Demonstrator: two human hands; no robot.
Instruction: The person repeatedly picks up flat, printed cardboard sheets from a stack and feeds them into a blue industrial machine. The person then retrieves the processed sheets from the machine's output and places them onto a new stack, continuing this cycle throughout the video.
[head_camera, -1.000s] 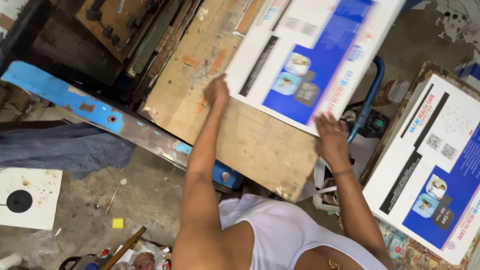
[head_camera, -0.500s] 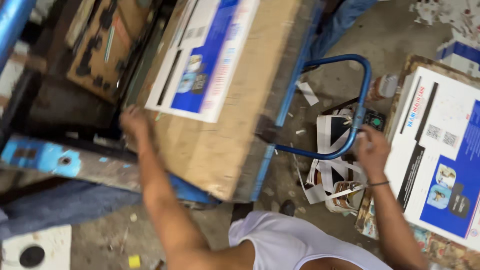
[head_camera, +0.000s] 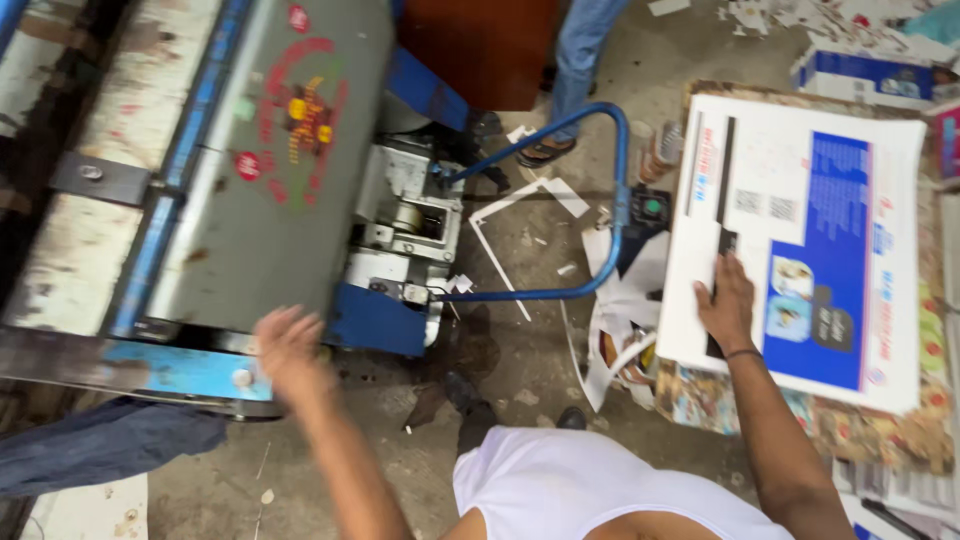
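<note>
My right hand (head_camera: 728, 300) rests flat on the left part of the top printed white-and-blue cardboard sheet (head_camera: 800, 240), which lies on a stack of such sheets at the right. My left hand (head_camera: 290, 350) is blurred, fingers apart and holding nothing, just in front of the blue front rail (head_camera: 170, 370) of a grey machine (head_camera: 250, 190). No sheet lies on the machine in view.
A blue tubular guard (head_camera: 610, 200) curves out from the machine's side mechanism (head_camera: 405, 235). Paper offcuts (head_camera: 620, 320) litter the concrete floor. Another person's jeans leg and sandal (head_camera: 575, 70) stand behind. A dark blue cloth (head_camera: 100, 450) hangs at lower left.
The view has swung right. My right hand went from the machine's sheet to the stack at the right. My left hand left the board and dropped to the front rail.
</note>
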